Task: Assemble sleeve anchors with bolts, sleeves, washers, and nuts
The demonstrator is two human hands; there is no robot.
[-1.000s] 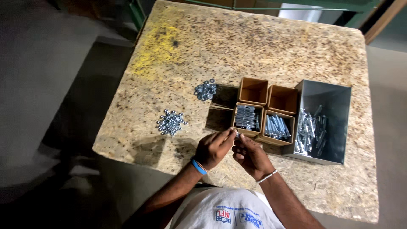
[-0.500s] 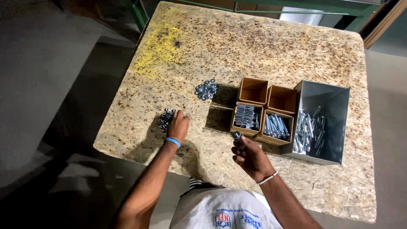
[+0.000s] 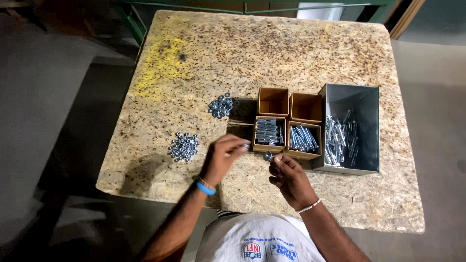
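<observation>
Your right hand holds a bolt by its shaft. Only the round silver head shows at your fingertips; the rest is hidden in your curled fingers. The bolt sits above the surface, just in front of the near boxes.

Your left hand is just beside it, a little to the left. Its fingers are pinched together around something small and silver. It is too tiny and blurred to tell what it is. The two hands are close but not touching. Both arms reach up from the bottom edge, with your wrists bent in toward each other. A blue band is on your left wrist and a thin bracelet on your right.

Past your hands are four small brown boxes. The two near ones hold bolts, and the two far ones look bare inside. A grey metal bin with loose bolts stands right of them, touching.

To the left lie two small piles of silver bits: one near your left hand, one farther up. You cannot tell nuts from washers.
</observation>
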